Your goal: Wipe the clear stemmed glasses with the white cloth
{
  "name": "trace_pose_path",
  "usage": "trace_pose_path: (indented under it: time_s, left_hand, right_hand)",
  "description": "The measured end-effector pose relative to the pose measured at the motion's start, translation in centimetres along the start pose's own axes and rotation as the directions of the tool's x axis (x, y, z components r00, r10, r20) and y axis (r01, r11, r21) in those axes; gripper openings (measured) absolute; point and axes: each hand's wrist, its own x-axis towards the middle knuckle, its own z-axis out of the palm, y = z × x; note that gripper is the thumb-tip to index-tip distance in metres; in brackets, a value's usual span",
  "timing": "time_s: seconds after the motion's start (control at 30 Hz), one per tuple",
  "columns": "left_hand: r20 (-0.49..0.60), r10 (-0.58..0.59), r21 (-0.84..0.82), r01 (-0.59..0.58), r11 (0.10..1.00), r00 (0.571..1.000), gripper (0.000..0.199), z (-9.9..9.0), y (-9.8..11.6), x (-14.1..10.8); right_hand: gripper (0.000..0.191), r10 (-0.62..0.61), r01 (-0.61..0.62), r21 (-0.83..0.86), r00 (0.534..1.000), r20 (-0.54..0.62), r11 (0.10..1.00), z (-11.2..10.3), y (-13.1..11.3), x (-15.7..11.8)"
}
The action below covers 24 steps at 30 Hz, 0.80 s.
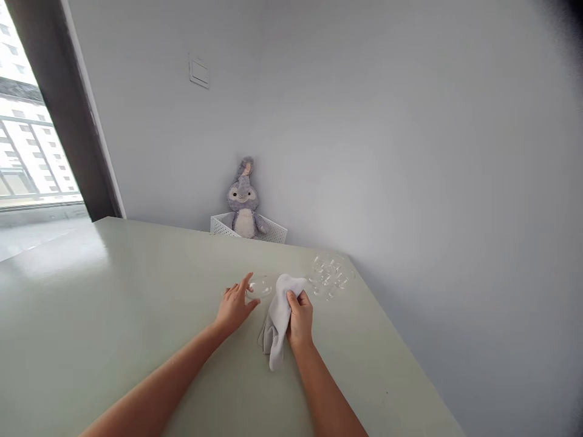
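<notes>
My right hand grips a light grey cloth, pinched near its top, with the rest hanging down over the table toward me. My left hand is at the left edge of a clear, round, transparent item, its fingers spread; whether they touch it I cannot tell. Beyond my right hand, to the right, a clear transparent piece with many shiny highlights rests near the table's far right corner.
The pale green table reaches to the walls. At its far edge a grey plush rabbit sits in a white perforated basket. A wall switch and a window are at the left.
</notes>
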Motion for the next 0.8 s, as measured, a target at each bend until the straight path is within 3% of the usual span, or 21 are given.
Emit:
trace_pose_path:
  time_s: [0.07, 0.1, 0.17, 0.23, 0.3, 0.37, 0.43, 0.5, 0.6, 0.7, 0.8]
  left_hand:
    - [0.000, 0.081, 0.040, -0.081, 0.996, 0.997, 0.064, 0.1, 0.1, -0.5]
    - [-0.005, 0.106, 0.046, -0.106, 0.993, 0.994, 0.064, -0.1, 0.1, -0.6]
    - [-0.020, 0.132, 0.047, -0.131, 0.990, 0.991, 0.060, -0.6, 0.0, -0.7]
    - [-0.019, 0.151, 0.054, -0.149, 0.987, 0.988, 0.057, -1.1, 0.0, -0.7]
    - [0.032, 0.207, 0.068, -0.209, 0.976, 0.978, 0.054, -1.6, 0.1, -0.8]
    - [0.123, 0.292, 0.075, -0.303, 0.950, 0.948, 0.051, -1.9, 0.4, -0.9]
    - [0.200, 0.361, 0.088, -0.384, 0.919, 0.911, 0.052, -2.2, 0.7, -1.1]
    - [0.214, 0.405, 0.146, -0.439, 0.887, 0.889, 0.053, -2.7, 1.1, -1.1]
    - [0.148, 0.451, 0.276, -0.474, 0.836, 0.880, 0.049, -3.5, 1.3, -0.9]
    - [0.175, 0.439, 0.281, -0.472, 0.836, 0.881, 0.033, -4.1, 1.3, -0.5]
    - [0.277, 0.318, 0.133, -0.364, 0.922, 0.907, 0.021, -4.7, 1.1, -0.2]
  right_hand:
    - [0.029, 0.023, -0.018, -0.032, 0.983, 0.180, 0.999, 0.4, -0.7, -0.8]
    - [0.031, 0.049, -0.029, -0.069, 0.954, 0.297, 0.997, 0.6, -1.0, -1.1]
    - [0.035, 0.116, -0.027, -0.182, 0.861, 0.495, 0.983, 0.8, -1.5, -1.6]
    - [0.040, 0.173, 0.017, -0.305, 0.792, 0.586, 0.952, 0.8, -1.3, -1.7]
    - [0.034, 0.203, 0.069, -0.400, 0.775, 0.598, 0.914, 0.6, -0.5, -1.6]
    - [0.017, 0.226, 0.096, -0.472, 0.783, 0.579, 0.876, 0.3, 0.8, -1.3]
    - [0.011, 0.258, 0.070, -0.508, 0.798, 0.544, 0.858, 0.2, 1.9, -1.0]
    - [0.018, 0.305, -0.027, -0.492, 0.814, 0.495, 0.870, 0.2, 2.6, -0.6]
    - [0.031, 0.353, -0.225, -0.325, 0.839, 0.413, 0.918, 0.1, 2.4, 0.0]
    - [0.035, 0.350, -0.302, -0.178, 0.830, 0.434, 0.937, -0.4, 1.6, 0.6]
    - [0.028, 0.335, -0.239, -0.242, 0.766, 0.548, 0.941, -1.3, 0.4, 0.9]
